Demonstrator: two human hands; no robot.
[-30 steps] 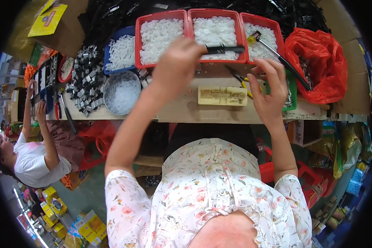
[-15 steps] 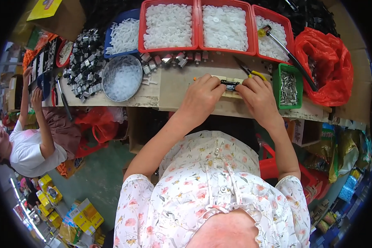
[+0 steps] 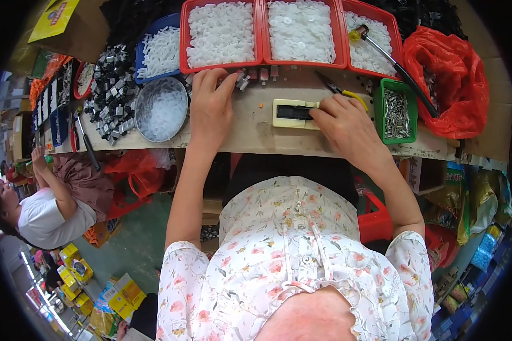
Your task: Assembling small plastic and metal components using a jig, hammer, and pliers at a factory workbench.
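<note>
On the cardboard-covered bench, a cream block-shaped fixture [image 3: 281,121] holds a long black plastic part [image 3: 293,112] in its recess. My right hand [image 3: 351,126] grips the fixture's right end, with thumb and fingers bent over it and hiding that end. Away to the left, my left hand [image 3: 211,113] reaches to the front of the red trays, its fingers bent down and apart among small silver-and-pink metal parts [image 3: 243,79]. Its fingertips partly cover some of them. Beside that hand stands a round metal bowl [image 3: 162,134] of small whitish translucent pieces.
Red trays [image 3: 260,34] of white plastic pieces and a blue tray [image 3: 137,57] line the back. Yellow-handled pliers [image 3: 347,94], a green bin [image 3: 411,134] of metal pins, a black-handled hammer [image 3: 401,69] and a red bag [image 3: 449,85] lie right. A co-worker [image 3: 54,213] sits left.
My left hand has left the fixture and moved left to the small metal parts. My right hand stays at the fixture's right end, where the black part now shows more fully.
</note>
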